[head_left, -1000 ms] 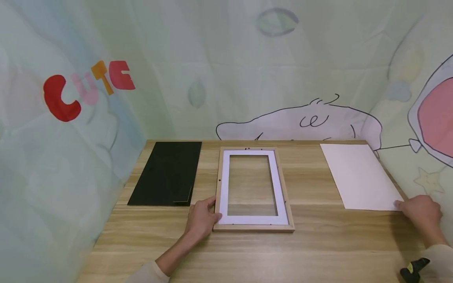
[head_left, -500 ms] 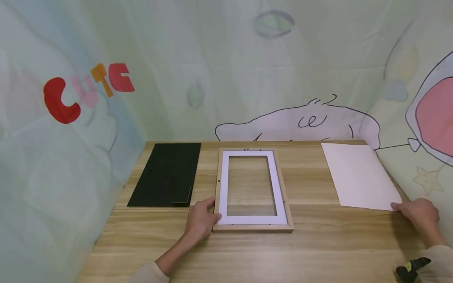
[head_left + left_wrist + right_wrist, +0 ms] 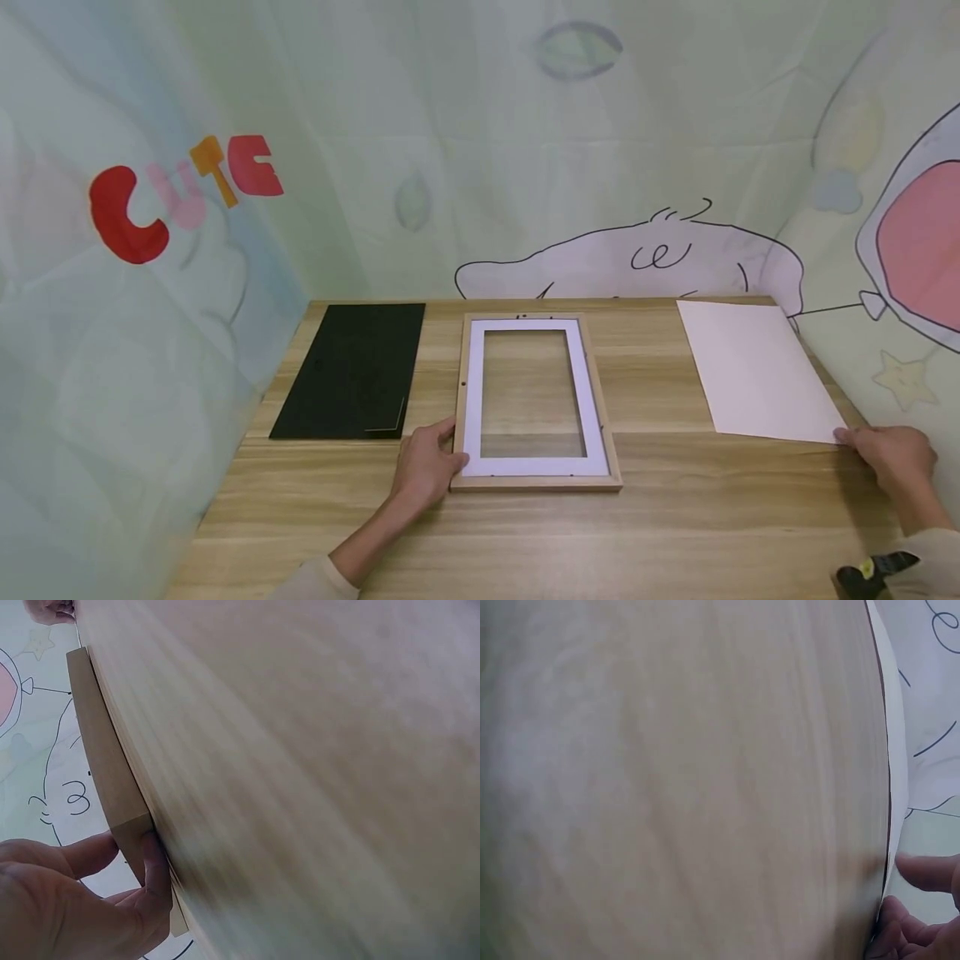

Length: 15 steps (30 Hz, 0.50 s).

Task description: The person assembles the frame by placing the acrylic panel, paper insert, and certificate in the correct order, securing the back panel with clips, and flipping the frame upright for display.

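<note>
A light wooden picture frame (image 3: 540, 483) with a white mat inside lies at the middle of the table. My left hand (image 3: 427, 467) grips its near left corner, thumb on top and fingers along the side; the left wrist view shows the fingers around the frame's corner (image 3: 135, 832). Far to the right, my right hand (image 3: 896, 454) pinches the near right corner of a white sheet (image 3: 757, 367) between thumb and fingers. In the right wrist view the sheet (image 3: 895, 750) appears edge-on, bowed slightly, with the thumb above its corner.
A black panel (image 3: 348, 371) lies flat to the left of the frame, with a thin pale line near one corner. The wooden table (image 3: 525, 542) meets printed fabric walls (image 3: 360, 167) at the back and both sides.
The white sheet's near edge has shifted slightly left and away from me, with my right hand holding its corner. My left hand and the picture frame stay in place.
</note>
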{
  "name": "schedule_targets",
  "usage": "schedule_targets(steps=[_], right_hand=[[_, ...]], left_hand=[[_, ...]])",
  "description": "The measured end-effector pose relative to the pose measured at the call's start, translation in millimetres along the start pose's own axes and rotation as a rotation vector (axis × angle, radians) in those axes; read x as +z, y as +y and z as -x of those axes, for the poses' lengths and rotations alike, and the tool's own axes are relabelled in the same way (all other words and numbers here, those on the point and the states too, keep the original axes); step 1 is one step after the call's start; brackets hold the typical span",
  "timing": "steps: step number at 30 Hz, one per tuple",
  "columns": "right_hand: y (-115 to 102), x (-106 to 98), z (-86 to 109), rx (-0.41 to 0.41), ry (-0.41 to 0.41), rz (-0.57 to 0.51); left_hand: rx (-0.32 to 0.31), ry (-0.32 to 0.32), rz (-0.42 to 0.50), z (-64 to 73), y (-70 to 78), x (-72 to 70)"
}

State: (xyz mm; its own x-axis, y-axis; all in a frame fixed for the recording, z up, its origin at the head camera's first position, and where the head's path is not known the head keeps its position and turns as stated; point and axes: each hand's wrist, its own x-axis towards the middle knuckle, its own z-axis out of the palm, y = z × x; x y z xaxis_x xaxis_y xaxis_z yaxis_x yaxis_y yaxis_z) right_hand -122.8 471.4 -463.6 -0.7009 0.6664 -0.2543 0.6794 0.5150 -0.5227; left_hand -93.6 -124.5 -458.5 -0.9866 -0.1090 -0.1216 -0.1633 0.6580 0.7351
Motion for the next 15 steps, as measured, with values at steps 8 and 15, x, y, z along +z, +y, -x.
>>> schedule_targets(steps=[8, 15], right_hand=[[-2.1, -0.5, 1.8, -0.018, -0.067, 0.123], [0.3, -1.6, -4.2, -0.024, -0.056, -0.001]], left_hand=[[0.0, 0.005, -0.008, -0.2, -0.7, 1.4], [0.0, -0.003, -0.004, 0.0, -0.4, 0.8]])
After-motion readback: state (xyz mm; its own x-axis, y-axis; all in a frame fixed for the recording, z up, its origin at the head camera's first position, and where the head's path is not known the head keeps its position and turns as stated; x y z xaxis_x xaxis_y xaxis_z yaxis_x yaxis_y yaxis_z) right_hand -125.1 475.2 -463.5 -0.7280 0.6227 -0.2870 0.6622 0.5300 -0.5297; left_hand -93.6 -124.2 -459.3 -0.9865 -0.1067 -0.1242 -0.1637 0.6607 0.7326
